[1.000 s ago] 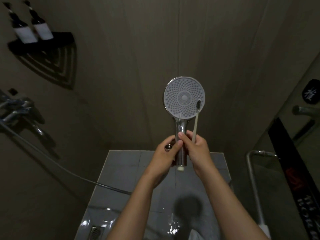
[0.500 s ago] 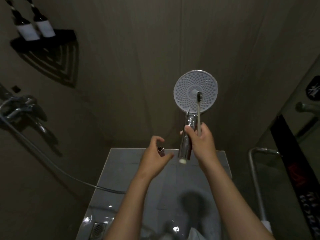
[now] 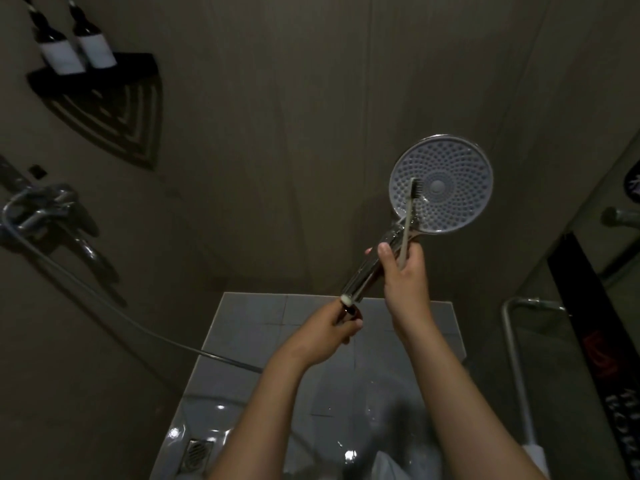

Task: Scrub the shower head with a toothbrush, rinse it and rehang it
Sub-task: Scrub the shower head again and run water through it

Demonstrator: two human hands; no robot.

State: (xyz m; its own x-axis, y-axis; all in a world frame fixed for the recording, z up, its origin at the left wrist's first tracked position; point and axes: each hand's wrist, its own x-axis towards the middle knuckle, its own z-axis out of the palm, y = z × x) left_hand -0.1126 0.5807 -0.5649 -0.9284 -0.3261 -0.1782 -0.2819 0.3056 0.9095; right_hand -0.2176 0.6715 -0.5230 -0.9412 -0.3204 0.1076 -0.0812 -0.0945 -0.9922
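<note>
"While the right hand [image 3: 403, 275] is wrapped round the chrome handle of the shower head [image 3: 450, 202], what is the toothbrush [image 3: 408, 220] doing?"

"Not scrubbing, by the look of it. The same fingers pin it against the handle, and its bristles lie over the lower left of the nozzle face. The shower head is held up in the air, tilted, with its face toward the camera."

"And the left hand [image 3: 322, 337]?"

"It is below the shower head, at the foot of the handle. Its fingers are curled round the hose connector [image 3: 349, 311], just under the handle's white threaded end [image 3: 346, 299]. Whether the two touch or are threaded cannot be told."

"So which step is this?"

"Probably work on the hose joint, somewhere between scrubbing and rinsing. Whether the connector is going on or coming off is unclear. The hose [image 3: 201, 351] trails away down and left of the shower head toward the mixer tap [image 3: 45, 213]."

"What does the next move call for?"

"If it is going on, the connector must sit square to the thread. The left fingers would turn it while the right hand stops the handle rotating. Chrome that may be wet, and a brush sharing the grip, invite a slip."
</note>
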